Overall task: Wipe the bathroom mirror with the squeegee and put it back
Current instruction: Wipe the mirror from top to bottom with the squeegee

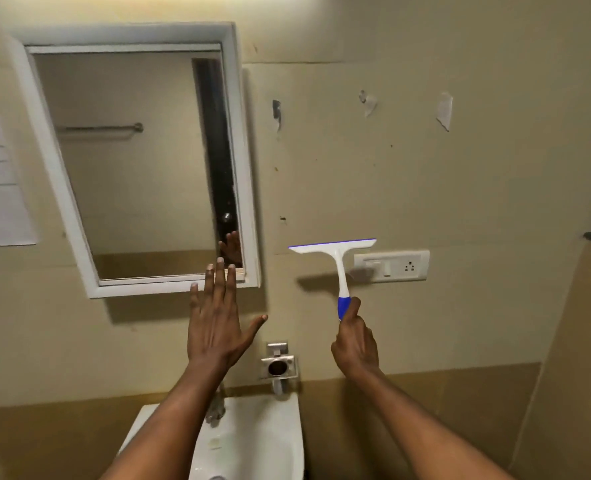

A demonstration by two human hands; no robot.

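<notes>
Head | left hand (218, 327) raised flat, fingers apart | right hand (354, 344) fingers clamped on upright squeegee (337, 268)

Left hand (218, 327) raised, fingers (220, 282) spread — right hand (356, 344) fisted, gripping.

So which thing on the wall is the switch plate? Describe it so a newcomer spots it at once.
Start at the white-framed mirror and go right, past the squeegee held up in the right hand. Just behind its blade sits the switch plate, a white horizontal rectangle. It alone carries a three-pin socket; the marks above are only torn tape scraps.
</notes>
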